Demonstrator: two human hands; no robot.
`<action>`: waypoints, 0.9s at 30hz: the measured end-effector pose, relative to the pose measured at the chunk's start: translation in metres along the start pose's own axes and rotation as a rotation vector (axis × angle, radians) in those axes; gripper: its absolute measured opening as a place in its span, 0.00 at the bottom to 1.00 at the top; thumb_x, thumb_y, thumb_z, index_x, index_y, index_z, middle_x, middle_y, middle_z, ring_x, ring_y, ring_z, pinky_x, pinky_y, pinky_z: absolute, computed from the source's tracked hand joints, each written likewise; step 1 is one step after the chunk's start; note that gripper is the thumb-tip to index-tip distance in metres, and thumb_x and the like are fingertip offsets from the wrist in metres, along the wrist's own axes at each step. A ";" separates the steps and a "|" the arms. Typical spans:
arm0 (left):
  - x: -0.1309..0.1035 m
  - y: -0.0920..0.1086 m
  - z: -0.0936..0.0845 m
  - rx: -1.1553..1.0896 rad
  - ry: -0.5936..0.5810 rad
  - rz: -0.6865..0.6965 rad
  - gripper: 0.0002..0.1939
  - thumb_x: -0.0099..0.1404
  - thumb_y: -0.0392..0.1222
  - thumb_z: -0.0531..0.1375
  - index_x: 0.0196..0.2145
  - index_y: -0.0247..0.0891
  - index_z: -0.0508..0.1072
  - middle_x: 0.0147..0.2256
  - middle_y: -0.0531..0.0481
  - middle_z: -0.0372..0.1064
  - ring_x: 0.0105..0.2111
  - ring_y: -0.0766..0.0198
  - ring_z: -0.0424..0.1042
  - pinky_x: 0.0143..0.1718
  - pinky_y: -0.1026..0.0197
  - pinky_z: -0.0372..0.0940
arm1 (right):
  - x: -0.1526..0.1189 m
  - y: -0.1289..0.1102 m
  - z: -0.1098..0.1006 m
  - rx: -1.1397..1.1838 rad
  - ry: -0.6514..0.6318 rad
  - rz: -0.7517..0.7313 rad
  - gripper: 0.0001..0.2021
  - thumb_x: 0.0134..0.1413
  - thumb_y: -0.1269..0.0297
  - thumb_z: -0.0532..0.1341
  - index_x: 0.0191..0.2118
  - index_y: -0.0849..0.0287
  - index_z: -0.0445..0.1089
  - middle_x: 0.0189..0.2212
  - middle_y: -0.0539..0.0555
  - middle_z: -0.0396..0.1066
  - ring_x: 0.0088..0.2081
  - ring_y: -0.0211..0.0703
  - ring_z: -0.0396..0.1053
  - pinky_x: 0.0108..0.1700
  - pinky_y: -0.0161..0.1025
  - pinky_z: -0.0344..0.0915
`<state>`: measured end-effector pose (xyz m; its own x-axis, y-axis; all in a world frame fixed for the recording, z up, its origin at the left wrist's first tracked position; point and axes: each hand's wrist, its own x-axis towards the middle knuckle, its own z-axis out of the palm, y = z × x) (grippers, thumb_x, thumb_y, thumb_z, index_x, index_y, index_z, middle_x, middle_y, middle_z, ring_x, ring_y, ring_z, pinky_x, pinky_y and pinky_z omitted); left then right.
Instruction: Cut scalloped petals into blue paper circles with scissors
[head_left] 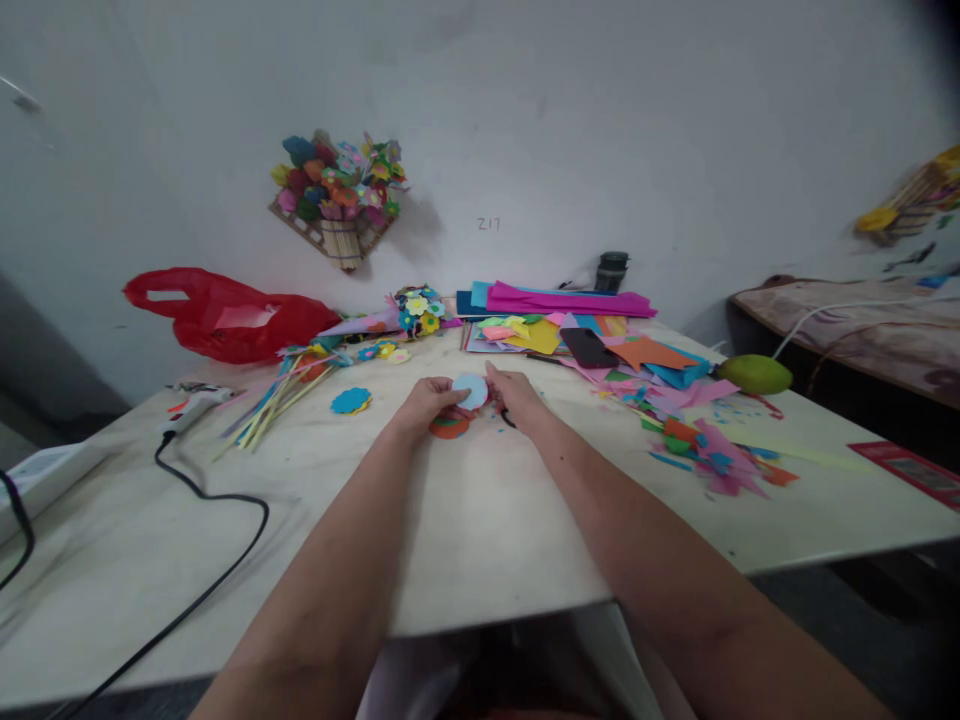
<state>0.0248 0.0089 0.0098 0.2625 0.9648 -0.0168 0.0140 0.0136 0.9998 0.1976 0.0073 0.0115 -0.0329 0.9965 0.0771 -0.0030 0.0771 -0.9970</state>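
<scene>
Between the thumb and fingers of my left hand is a light blue paper circle, held up just above the table. My right hand is closed close to the circle's right edge. A black handle loop of scissors shows under its fingers; the blades are hidden or too blurred to make out. Below my left hand an orange paper disc lies on the table. Off to the left rests a small stack of blue scalloped paper flowers with some yellow showing beneath.
Paper strips and stems, a glue gun with its black cord, and a red plastic bag occupy the left. Coloured paper sheets, a phone, paper scraps and a green fruit lie behind and right.
</scene>
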 end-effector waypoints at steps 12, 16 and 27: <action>0.000 0.000 0.000 0.010 0.007 -0.006 0.21 0.48 0.48 0.77 0.26 0.33 0.73 0.24 0.43 0.76 0.27 0.56 0.80 0.27 0.64 0.70 | 0.002 0.006 0.000 -0.072 -0.024 -0.018 0.21 0.52 0.49 0.69 0.21 0.59 0.69 0.17 0.51 0.69 0.21 0.37 0.64 0.18 0.31 0.54; 0.001 -0.001 0.000 0.007 0.008 -0.008 0.21 0.46 0.49 0.78 0.26 0.33 0.73 0.25 0.43 0.77 0.27 0.56 0.80 0.26 0.63 0.71 | 0.001 0.003 0.000 -0.025 -0.018 0.027 0.23 0.58 0.45 0.64 0.24 0.61 0.72 0.19 0.55 0.72 0.21 0.39 0.66 0.19 0.33 0.54; 0.003 -0.003 -0.001 -0.010 0.021 -0.013 0.18 0.50 0.45 0.77 0.27 0.32 0.74 0.23 0.42 0.76 0.27 0.57 0.80 0.25 0.66 0.70 | -0.001 -0.004 -0.002 0.027 -0.066 0.096 0.27 0.61 0.41 0.59 0.24 0.61 0.71 0.20 0.56 0.73 0.21 0.38 0.65 0.20 0.33 0.54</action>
<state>0.0249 0.0117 0.0066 0.2422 0.9698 -0.0300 0.0080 0.0290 0.9995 0.1992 0.0065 0.0150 -0.1000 0.9948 -0.0183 -0.0236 -0.0208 -0.9995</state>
